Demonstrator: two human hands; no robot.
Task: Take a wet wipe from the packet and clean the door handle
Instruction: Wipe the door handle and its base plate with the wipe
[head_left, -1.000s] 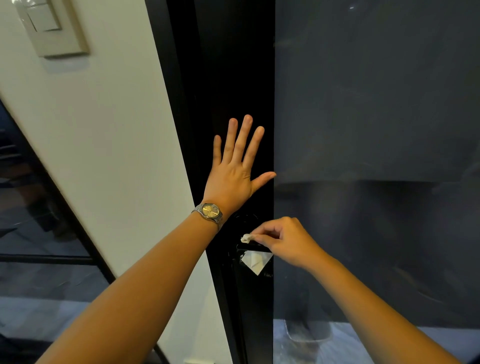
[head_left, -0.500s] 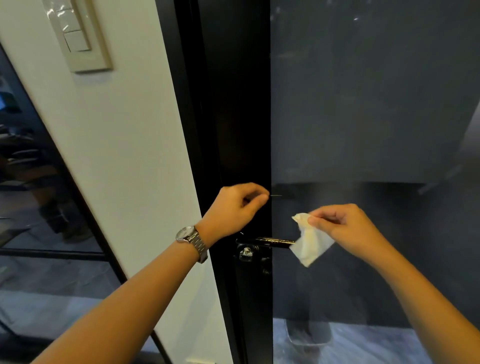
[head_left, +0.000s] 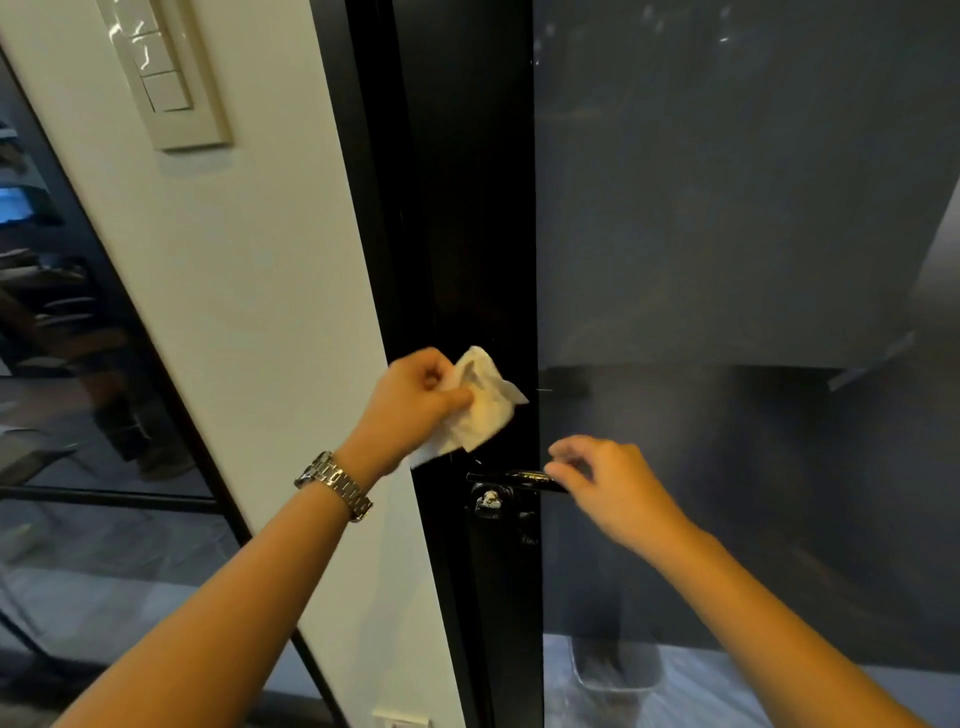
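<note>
Clutching wipe (head_left: 480, 402) above handle (head_left: 511, 480), left grip (head_left: 415, 405)

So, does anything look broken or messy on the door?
Nothing stands out. The door handle sits level on the black door, the wet wipe is crumpled in the left hand above it, and the right hand is by the handle's tip.

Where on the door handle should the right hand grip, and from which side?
Grip the door handle near its free right end, coming from the right, where the right hand is. The lever lies horizontal, fixed at its left end, and the left hand holds the wipe above that end.
</note>
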